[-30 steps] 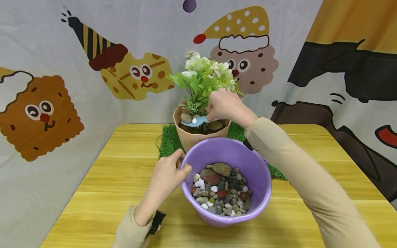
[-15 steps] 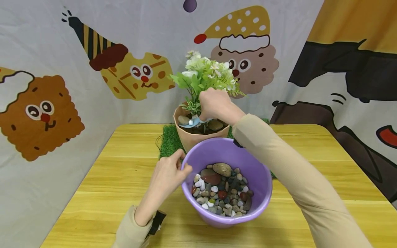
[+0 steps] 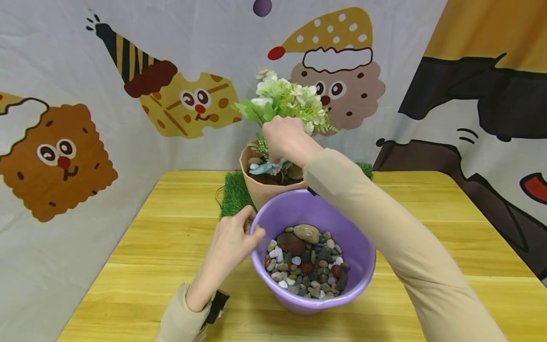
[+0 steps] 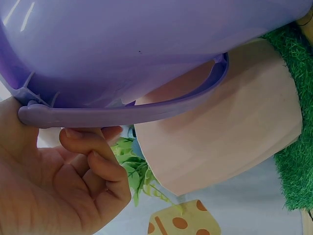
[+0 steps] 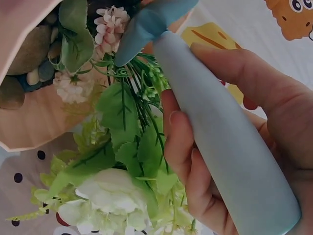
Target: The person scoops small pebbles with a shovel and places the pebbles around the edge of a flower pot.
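My right hand [image 3: 287, 138] grips the thick handle of a light-blue hand trowel [image 5: 220, 127] over the plant pot [image 3: 267, 190]. In the head view the trowel's blade [image 3: 261, 168] lies low inside the pot, near the stones, with a small white pebble [image 3: 254, 166] at its tip. My hand partly hides the potted flowers [image 3: 286, 97]. My left hand [image 3: 232, 237] pinches the left rim of the purple bucket [image 3: 367, 266], thumb over the edge. In the left wrist view its curled fingers [image 4: 93, 152] sit under the bucket's handle [image 4: 132, 113].
Many pebbles [image 3: 295, 260], white, grey and red, with larger stones, cover the bucket's bottom. The pot stands behind the bucket on a green artificial turf mat [image 3: 236, 197]. Beneath is a wooden table [image 3: 166, 237]; a cartoon-printed cloth [image 3: 205, 28] hangs behind.
My right hand has moved left with the trowel, and the blade has shifted leftward and lower into the pot. My left hand and the bucket have stayed put.
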Tool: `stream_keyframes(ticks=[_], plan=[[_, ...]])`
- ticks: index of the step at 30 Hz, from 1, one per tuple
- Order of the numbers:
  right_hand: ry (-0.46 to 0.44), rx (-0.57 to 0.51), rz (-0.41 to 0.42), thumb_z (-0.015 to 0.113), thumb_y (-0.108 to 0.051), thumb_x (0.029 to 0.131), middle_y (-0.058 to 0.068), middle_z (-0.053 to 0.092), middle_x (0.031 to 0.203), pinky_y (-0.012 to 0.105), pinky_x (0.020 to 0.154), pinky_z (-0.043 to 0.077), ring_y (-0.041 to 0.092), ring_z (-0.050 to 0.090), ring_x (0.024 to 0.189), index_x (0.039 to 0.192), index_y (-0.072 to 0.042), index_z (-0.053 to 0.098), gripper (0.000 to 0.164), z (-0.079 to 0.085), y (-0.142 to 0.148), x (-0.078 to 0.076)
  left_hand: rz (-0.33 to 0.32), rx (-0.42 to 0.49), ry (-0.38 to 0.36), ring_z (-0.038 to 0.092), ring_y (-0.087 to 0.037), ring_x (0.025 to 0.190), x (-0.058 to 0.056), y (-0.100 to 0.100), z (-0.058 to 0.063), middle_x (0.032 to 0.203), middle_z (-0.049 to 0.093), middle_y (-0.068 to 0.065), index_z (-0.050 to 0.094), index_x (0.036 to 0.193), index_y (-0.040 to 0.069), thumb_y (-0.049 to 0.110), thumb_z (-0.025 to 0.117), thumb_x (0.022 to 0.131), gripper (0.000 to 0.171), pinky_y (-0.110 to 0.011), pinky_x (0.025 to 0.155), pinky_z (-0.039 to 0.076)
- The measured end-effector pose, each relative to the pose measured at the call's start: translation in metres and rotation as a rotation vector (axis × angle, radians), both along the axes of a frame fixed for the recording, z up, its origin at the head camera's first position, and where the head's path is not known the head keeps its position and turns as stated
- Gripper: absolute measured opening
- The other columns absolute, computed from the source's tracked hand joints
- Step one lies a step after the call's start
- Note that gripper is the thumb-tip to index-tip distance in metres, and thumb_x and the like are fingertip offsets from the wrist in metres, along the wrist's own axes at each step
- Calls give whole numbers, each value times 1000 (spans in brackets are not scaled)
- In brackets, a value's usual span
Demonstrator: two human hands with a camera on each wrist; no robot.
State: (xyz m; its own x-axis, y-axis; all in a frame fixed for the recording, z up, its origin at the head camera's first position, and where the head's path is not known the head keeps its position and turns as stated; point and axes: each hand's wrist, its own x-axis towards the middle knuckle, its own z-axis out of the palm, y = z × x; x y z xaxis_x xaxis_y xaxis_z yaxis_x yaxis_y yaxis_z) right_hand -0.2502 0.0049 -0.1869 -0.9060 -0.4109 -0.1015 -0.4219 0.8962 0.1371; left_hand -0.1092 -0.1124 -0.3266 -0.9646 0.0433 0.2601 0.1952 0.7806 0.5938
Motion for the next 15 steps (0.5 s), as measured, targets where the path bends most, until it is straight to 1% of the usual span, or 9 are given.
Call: stream_keyframes(ticks=[4, 5, 8, 10, 11, 13, 15], plan=[[0, 8, -19, 61, -9, 69, 3, 49, 80, 32, 57, 35, 18, 41, 70, 70, -17, 48, 15, 2, 1, 2, 0, 3, -2, 31, -7, 42, 0, 0, 0, 47, 38, 6, 58, 78, 15, 16, 63, 72, 8, -22, 41, 26], [1, 11, -19, 64, -12, 72, 3, 49, 80, 32, 58, 34, 18, 41, 71, 71, -17, 48, 16, 2, 2, 2, 1, 3, -2, 31, -7, 42, 0, 0, 0, 47, 37, 6, 58, 78, 15, 16, 63, 72, 8, -22, 41, 26], [18, 1, -22, 67, -17, 75, 2, 48, 77, 32, 58, 33, 18, 40, 68, 70, -17, 48, 20, 1, 6, 5, -1, 3, 2, 31, -7, 42, 0, 0, -1, 47, 37, 6, 57, 77, 15, 16, 64, 72, 8, -22, 41, 26], [32, -10, -22, 68, -19, 76, 2, 45, 73, 32, 57, 32, 18, 40, 67, 67, -16, 46, 24, -1, 10, 7, -2, 6, 3, 30, -7, 42, 0, 0, -1, 47, 36, 6, 58, 78, 15, 16, 64, 72, 8, -22, 41, 25], [40, -17, -23, 68, -21, 76, 2, 46, 73, 33, 58, 33, 19, 41, 67, 67, -16, 46, 25, -2, 11, 8, -3, 7, 3, 30, -7, 42, 0, 0, -1, 47, 37, 6, 58, 77, 15, 16, 64, 72, 8, -21, 41, 25], [54, -30, -27, 67, -19, 74, 2, 47, 73, 34, 57, 35, 20, 43, 67, 67, -16, 46, 23, -4, 15, 10, -3, 7, 4, 31, -7, 42, 0, 0, 0, 47, 37, 6, 57, 77, 15, 16, 63, 72, 8, -22, 41, 26], [62, -42, -28, 68, -20, 74, 3, 51, 75, 34, 58, 38, 20, 47, 68, 67, -16, 49, 21, -6, 19, 12, -3, 8, 4, 31, -7, 42, 0, 0, 0, 47, 38, 6, 57, 77, 15, 16, 64, 72, 8, -22, 41, 26]])
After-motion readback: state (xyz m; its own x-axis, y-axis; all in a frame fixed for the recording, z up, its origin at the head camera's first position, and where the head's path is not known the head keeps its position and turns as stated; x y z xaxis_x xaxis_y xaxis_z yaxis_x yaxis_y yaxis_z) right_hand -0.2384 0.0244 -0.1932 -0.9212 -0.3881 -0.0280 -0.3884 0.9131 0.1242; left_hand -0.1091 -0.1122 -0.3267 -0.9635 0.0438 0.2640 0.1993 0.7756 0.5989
